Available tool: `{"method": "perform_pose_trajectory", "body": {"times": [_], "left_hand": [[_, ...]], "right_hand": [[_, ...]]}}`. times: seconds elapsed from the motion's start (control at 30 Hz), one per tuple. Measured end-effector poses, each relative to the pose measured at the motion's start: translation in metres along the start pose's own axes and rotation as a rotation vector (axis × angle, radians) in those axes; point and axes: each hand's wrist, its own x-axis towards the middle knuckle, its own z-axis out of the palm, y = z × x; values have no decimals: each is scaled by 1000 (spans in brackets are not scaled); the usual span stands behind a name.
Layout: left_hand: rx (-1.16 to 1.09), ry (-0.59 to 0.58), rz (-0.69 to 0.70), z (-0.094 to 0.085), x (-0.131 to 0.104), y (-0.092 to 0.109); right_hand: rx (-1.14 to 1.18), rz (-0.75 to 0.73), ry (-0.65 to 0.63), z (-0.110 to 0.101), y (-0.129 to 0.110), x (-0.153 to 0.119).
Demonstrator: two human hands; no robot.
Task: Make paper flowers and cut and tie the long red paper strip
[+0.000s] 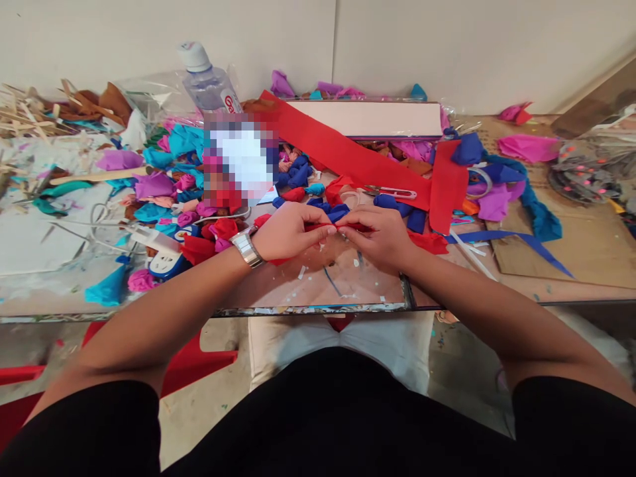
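Observation:
Both hands meet over the near middle of the table. My left hand (293, 233), with a watch (246, 248) on its wrist, pinches a piece of red crepe paper (318, 226) between thumb and fingers. Opposite it, my right hand (380, 235) pinches the same red piece, the fingertips of both hands almost touching. Much of the piece is hidden by the fingers. Just beyond the hands lie a pair of small white-handled snips (390, 191) and a long red paper strip (348, 159). Small blue twisted paper pieces (339, 212) lie close behind my fingers.
A water bottle (206, 83) stands at the back left beside a pixelated patch. A power strip (166, 262) with cables sits left among crumpled coloured paper (156, 185). A long white box (365, 119) lies at the back, and cardboard (551, 262) to the right. Wooden sticks (30, 112) pile far left.

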Motion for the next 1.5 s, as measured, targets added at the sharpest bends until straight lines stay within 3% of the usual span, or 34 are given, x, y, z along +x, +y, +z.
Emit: {"method": "perform_pose_trajectory", "body": {"times": [0.13,0.27,0.47,0.6,0.67,0.8,0.93,1.0,1.17,1.23,1.4,1.5], "left_hand": [[275,95,124,4,-2,1],[300,99,157,4,-2,1],[13,-50,-8,1,0,-1],[80,-7,44,2,-1,2],[45,-54,23,3,-1,5],[-304,-192,-125,3,-1,7],[-536,-256,-263,1,0,5],[-489,-251,-215,0,0,4],[-5,-83,28,1,-2,4],[66,-89,65,3,-3,4],[41,-158,79,5,-4,2],[-161,-219,6,5,-2,2]], "right_hand": [[12,60,-13,1,1,0],[28,74,-28,2,1,1],[71,23,-28,0,0,1],[79,70,-6,0,1,1],[99,65,-3,0,1,1],[140,-15,-5,0,2,1],[146,-43,-1,0,2,0],[147,-25,10,0,1,0],[139,70,2,-1,-2,0],[143,115,-4,0,-3,0],[188,155,-27,1,-5,0],[204,120,-16,0,-5,0]]}}
